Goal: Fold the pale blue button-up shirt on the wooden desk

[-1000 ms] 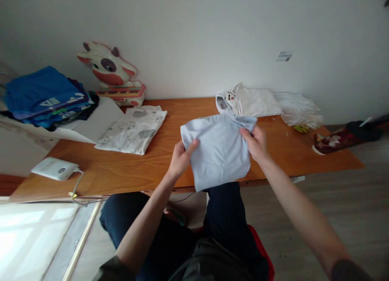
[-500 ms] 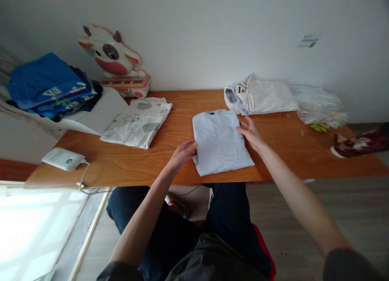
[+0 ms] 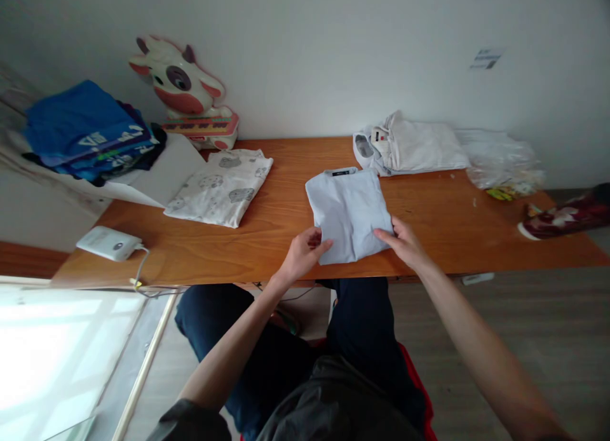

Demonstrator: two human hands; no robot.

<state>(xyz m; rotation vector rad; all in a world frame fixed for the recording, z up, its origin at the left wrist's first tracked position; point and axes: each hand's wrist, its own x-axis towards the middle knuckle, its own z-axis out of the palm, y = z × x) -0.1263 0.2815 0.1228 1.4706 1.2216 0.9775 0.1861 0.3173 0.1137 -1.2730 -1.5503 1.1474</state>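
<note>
A folded light-blue shirt [image 3: 350, 206] lies on the wooden table in front of me, its neckline with a dark label facing the wall. At its lower left edge, my left hand [image 3: 305, 253] pinches the cloth, thumb on top and fingers curled. My right hand [image 3: 405, 243] grips the right edge, its thumb lying over the fabric while the other fingertips are partly hidden by the shirt's edge. Left of it is a folded white cloth with grey animal prints [image 3: 222, 188]. Behind it to the right sits a folded white garment [image 3: 419, 147].
A cow-shaped toy keyboard [image 3: 190, 98] stands against the wall. Blue and dark clothes [image 3: 90, 133] are piled on a white box [image 3: 164, 174] at left. A white device with a cable [image 3: 108, 243], a clear plastic bag [image 3: 505, 164] and a dark red bottle [image 3: 562, 222] are on the table [image 3: 267, 250].
Both hands have moved from the shirt's sides down to its lower corners, now gripping it. Its near edge has shifted slightly away from the table's front, and the shirt looks shorter.
</note>
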